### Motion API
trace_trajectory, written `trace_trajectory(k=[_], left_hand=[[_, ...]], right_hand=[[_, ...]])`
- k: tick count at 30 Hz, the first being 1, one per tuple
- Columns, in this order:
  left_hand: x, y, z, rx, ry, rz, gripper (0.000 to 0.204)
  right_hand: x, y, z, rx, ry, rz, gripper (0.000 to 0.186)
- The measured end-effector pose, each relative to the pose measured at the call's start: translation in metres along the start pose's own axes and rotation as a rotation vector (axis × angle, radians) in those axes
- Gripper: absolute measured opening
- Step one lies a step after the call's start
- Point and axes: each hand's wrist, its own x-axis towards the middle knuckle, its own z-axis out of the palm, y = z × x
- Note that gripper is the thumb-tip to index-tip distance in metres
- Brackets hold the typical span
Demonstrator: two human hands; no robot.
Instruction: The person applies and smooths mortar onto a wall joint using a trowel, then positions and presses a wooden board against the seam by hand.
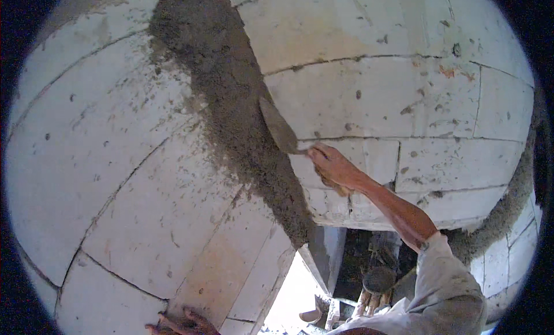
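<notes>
My right hand [330, 165] is closed round the handle of a pointed trowel [279, 127]. The trowel's blade lies against the right edge of a broad band of wet grey mortar [228, 98], which runs down the corner between two walls of pale blocks. Part of the handle is hidden inside my fist. At the lower left my left hand [184, 322] rests on the left block wall [133, 219], its fingers spread and nothing in them; the frame's lower edge cuts it off.
A round pan [379, 280] of dark material stands below, near my right arm. Bright light comes through an opening [294, 289] under the corner. Another mortar band [496, 222] runs along the right wall [415, 104]. A small bowl-shaped thing [310, 316] lies low in the middle.
</notes>
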Motion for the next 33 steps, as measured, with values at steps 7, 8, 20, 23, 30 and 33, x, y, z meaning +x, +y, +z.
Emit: trace_trajectory(k=[7, 8, 20, 23, 30, 33], left_hand=[[0.000, -0.001, -0.008, -0.009, 0.025, 0.031, 0.067], [0.000, -0.002, -0.009, -0.001, 0.004, 0.028, 0.067], [-0.007, -0.019, 0.021, 0.100, 0.007, 0.180, 0.059], [-0.021, -0.007, 0.031, -0.007, -0.006, 0.253, 0.061], [-0.009, -0.027, 0.049, 0.080, 0.043, 0.324, 0.066], [-0.027, -0.026, 0.048, 0.105, 0.026, 0.399, 0.059]], right_hand=[[0.069, -0.164, -0.067, -0.051, 0.072, -0.334, 0.045], [0.098, -0.174, -0.062, -0.060, 0.082, -0.343, 0.047], [-0.095, 0.118, 0.007, -0.229, -0.041, 0.347, 0.031], [-0.262, 0.290, -0.016, -0.468, -0.033, 0.393, 0.039], [-0.467, 0.462, -0.045, -0.681, -0.414, 0.965, 0.041], [-0.531, 0.560, -0.096, -1.038, -0.671, 0.848, 0.045]])
